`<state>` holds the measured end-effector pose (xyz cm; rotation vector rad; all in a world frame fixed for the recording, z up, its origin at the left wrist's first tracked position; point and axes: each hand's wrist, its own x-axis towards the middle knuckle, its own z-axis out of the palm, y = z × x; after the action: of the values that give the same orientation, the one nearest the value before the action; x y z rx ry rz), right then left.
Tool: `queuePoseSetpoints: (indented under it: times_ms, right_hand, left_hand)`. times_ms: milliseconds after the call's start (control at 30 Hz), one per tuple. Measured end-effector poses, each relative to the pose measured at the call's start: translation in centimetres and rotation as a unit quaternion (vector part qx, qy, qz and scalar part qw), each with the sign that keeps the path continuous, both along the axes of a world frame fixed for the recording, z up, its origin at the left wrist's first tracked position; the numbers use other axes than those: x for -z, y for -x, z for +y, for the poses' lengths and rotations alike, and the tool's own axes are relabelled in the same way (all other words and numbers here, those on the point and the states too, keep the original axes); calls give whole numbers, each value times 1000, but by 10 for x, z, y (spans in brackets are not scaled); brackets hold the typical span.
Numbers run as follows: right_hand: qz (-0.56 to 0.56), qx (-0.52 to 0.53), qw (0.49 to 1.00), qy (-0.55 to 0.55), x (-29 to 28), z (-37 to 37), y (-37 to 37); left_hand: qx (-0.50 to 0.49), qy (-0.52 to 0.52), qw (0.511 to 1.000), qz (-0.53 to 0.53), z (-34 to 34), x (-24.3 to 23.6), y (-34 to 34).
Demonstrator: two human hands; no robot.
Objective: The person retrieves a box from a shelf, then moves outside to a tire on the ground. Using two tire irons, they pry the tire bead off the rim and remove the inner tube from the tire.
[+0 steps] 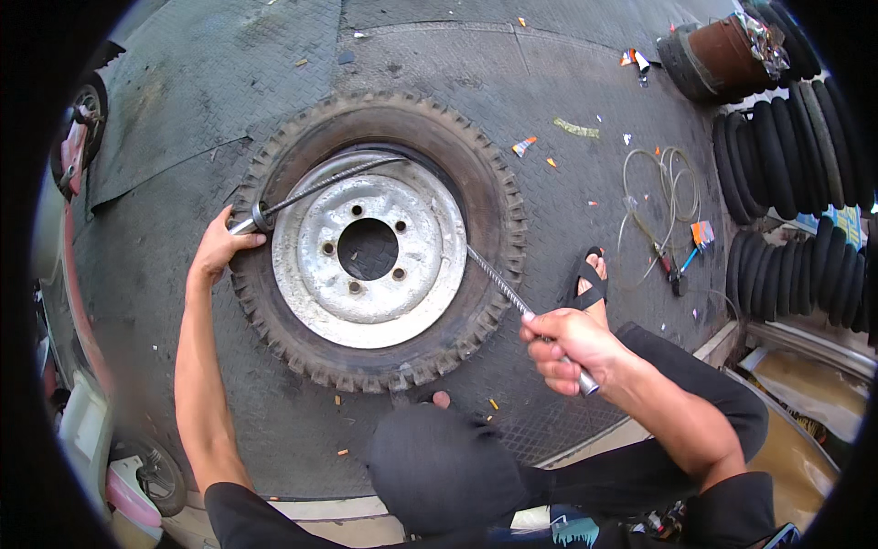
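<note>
A knobby tire point(498, 183) lies flat on the floor, with a silvery steel wheel rim point(302, 284) inside it. My left hand point(222, 243) is closed around the shiny end of a tire lever point(320, 188) at the tire's left side. A metal ring point(262, 217) sits on that lever near my fingers, and its far end lies over the rim's upper edge. In my right hand point(572, 346) is a ribbed tire iron point(498, 279) with a tube-like end. Its tip meets the rim's right edge, where the exact contact is hidden.
Stacks of black tires point(796, 151) stand at the right, below a brown bucket point(722, 59). A coiled clear hose point(672, 183) lies near my sandaled foot point(593, 279). Paper scraps point(524, 146) dot the textured floor. Scooter parts point(137, 485) line the left side.
</note>
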<state>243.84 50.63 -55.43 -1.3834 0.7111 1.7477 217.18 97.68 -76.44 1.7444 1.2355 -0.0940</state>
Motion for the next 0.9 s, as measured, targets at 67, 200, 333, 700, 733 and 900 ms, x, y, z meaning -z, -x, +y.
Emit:
queuePoseSetpoints:
  times_ms: [67, 200, 333, 700, 733, 900]
  right_hand:
    - [100, 203, 973, -41, -2, 5, -16]
    - [117, 276, 952, -65, -4, 18, -63]
    - [80, 259, 962, -21, -19, 64, -129]
    - [-138, -16, 990, -18, -11, 146, -144]
    - [-160, -37, 986, -15, -12, 145, -137]
    - [-206, -76, 975, -15, -10, 141, -99]
  left_hand:
    - [-14, 16, 999, -37, -3, -1, 2]
    - [-69, 61, 991, -92, -30, -8, 11]
    - [-188, 104, 967, -136, -121, -1, 28]
    - [-319, -17, 946, -56, -235, 9, 12]
    - [-316, -19, 948, -37, -234, 7, 11]
    - [-306, -14, 952, -13, -231, 4, 11]
